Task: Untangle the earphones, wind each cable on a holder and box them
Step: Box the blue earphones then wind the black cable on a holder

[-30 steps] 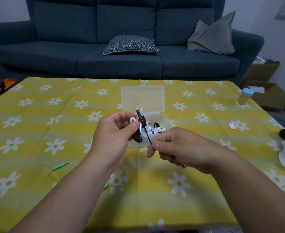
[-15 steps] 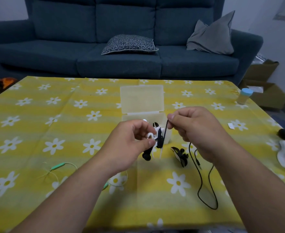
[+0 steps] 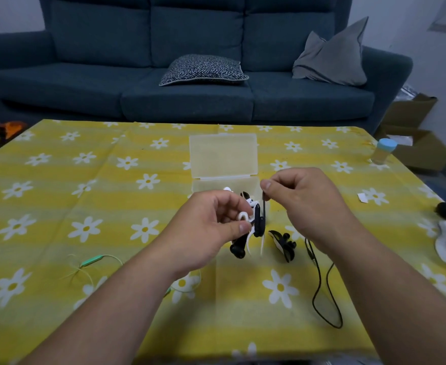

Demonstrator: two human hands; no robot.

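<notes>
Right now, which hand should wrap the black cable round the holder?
Likely right: the right hand pinches the black cable, slack on its side; the left hand grips the white holder.

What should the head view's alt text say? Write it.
The left hand pinches a white plastic cable holder while the right hand pinches a thin black earphone cable above it, over a yellow daisy-print tablecloth. An open translucent plastic box sits just behind.
</notes>
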